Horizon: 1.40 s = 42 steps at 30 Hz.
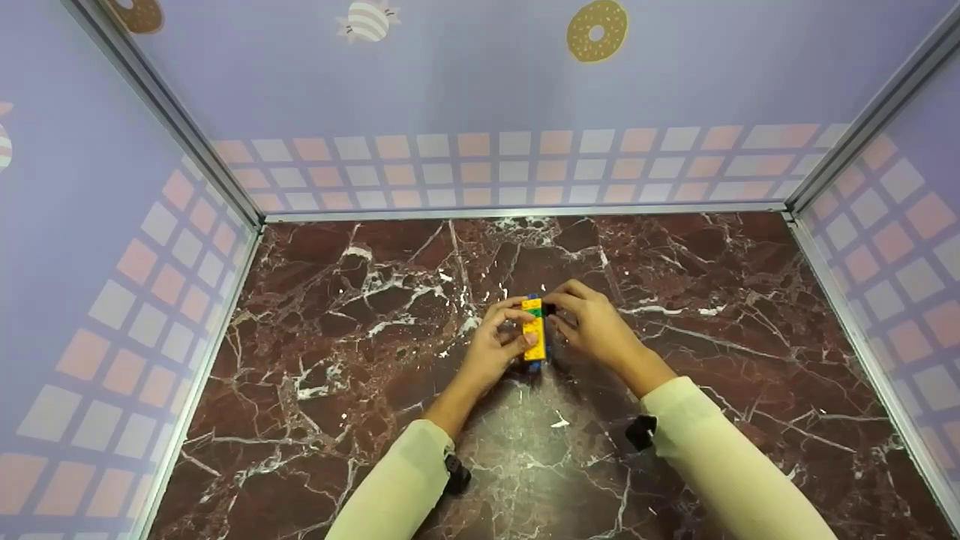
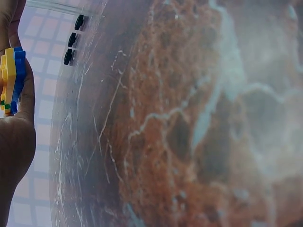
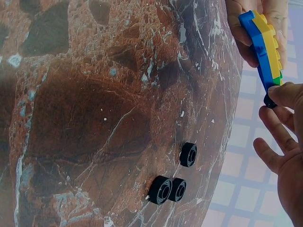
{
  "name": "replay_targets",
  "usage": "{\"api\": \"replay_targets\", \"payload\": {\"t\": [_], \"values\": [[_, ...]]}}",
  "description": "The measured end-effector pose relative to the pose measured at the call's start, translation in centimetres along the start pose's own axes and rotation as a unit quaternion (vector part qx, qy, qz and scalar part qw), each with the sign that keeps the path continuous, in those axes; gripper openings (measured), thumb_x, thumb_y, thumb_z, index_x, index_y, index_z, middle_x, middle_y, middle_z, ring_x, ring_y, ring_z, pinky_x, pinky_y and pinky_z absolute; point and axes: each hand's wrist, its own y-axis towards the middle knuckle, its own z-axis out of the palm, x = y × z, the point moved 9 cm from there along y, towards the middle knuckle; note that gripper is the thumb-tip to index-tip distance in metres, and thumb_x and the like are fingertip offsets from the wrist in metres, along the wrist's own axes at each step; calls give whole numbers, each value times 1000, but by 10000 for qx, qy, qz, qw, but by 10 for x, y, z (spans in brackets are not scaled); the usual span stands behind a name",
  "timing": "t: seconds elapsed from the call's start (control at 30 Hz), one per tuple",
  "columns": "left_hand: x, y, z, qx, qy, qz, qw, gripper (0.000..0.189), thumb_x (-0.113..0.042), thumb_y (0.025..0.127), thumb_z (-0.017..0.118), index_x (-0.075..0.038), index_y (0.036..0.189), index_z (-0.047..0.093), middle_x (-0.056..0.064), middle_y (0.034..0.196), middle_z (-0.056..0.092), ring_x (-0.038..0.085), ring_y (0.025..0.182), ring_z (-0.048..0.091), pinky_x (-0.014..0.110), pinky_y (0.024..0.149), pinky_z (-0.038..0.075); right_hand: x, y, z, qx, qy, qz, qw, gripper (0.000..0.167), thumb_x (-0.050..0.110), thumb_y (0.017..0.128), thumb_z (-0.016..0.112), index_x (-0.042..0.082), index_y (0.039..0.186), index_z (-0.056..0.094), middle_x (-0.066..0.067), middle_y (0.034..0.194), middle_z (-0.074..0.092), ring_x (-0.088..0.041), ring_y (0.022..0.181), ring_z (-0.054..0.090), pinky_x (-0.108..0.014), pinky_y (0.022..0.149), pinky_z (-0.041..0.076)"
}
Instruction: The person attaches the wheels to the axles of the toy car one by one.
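A toy-brick assembly (image 1: 534, 348), long and narrow, has yellow and green bricks on top of a blue base. My left hand (image 1: 491, 346) grips it from the left side, with the thumb on the yellow bricks. In the right wrist view the assembly (image 3: 266, 42) is seen from its blue side. My right hand (image 1: 600, 330) is at the assembly's far right end. Its thumb and a finger pinch a small black wheel (image 3: 269, 101) against the blue base there. Whether the wheel is seated on the base cannot be told.
Three loose black wheels (image 3: 188, 154) stand on the dark red marbled tabletop (image 1: 360, 420); in the head view they are not visible. Pale purple panels (image 1: 480, 90) with checks and sweets enclose the table at the back and both sides.
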Motion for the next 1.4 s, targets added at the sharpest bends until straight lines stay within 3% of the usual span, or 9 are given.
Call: {"api": "replay_targets", "payload": {"t": [0.27, 0.57, 0.83, 1.1, 1.4], "values": [[1, -1, 0, -60, -151, -30, 9999, 30, 2, 99, 78, 12, 125, 66, 28, 166, 44, 29, 126, 66, 27, 95, 67, 1, -1, 0, -73, 26, 96, 9999, 25, -1, 98, 81, 1, 123, 79, -16, 117, 73, -35, 105, 77, -46, 95, 69], [4, -2, 1, -69, -377, -58, 9992, 32, 1, 98, 77, 14, 124, 65, 27, 167, 43, 29, 127, 67, 31, 94, 69, -6, -2, 2, -300, 355, 281, 9985, 27, -4, 96, 82, -3, 122, 79, -20, 115, 74, -39, 101, 79, -52, 84, 70], [6, -4, -1, -43, -276, -53, 9996, 33, -2, 98, 77, 13, 124, 64, 30, 167, 42, 33, 136, 62, 29, 98, 67, -11, -5, 7, -365, 641, 421, 9964, 27, -6, 95, 81, -4, 122, 79, -20, 114, 74, -41, 101, 78, -56, 88, 69], [7, -4, -1, -24, -527, -273, 9982, 34, 1, 100, 75, 15, 128, 62, 27, 170, 39, 31, 119, 71, 29, 92, 69, -13, -3, 5, -401, 816, 694, 9934, 26, -4, 94, 83, -2, 120, 80, -19, 114, 76, -39, 100, 79, -59, 85, 67], [5, -4, 0, -90, -632, -201, 9978, 33, 2, 99, 75, 15, 126, 62, 30, 169, 39, 29, 120, 71, 29, 91, 69, -20, -4, 5, -376, 1050, 1118, 9874, 26, -2, 95, 83, -1, 121, 81, -18, 113, 77, -34, 102, 79, -50, 87, 70]]}}
